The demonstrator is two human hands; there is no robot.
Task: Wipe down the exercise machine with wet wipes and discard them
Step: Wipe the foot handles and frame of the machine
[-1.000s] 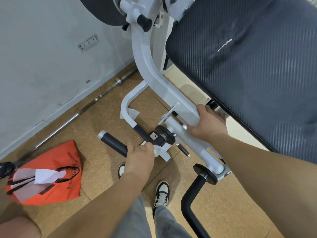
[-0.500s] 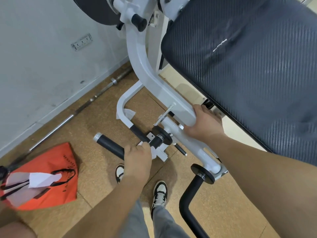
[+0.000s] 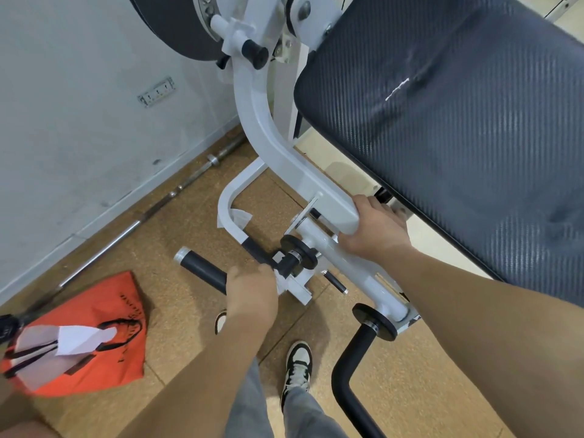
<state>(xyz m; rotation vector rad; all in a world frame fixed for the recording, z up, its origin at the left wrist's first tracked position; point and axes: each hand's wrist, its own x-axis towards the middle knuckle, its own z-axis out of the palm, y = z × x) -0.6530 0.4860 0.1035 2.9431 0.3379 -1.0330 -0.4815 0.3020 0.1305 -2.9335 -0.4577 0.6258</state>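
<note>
Exercise machine (image 3: 252, 105) stands ahead of me. Its black handle (image 3: 202, 268) juts up-left from my left hand (image 3: 251, 295), whose fingers curl over its inner end; any wipe beneath is hidden. My right hand (image 3: 376, 230) grips the white lever arm (image 3: 322, 194), so the left is nearer for stroking outward along the handle.

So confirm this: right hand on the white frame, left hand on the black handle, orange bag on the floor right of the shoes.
One point is wrong: the head view shows the bag on the floor left of the shoes, not right. The right hand does grip the frame and the left hand the handle.
</note>
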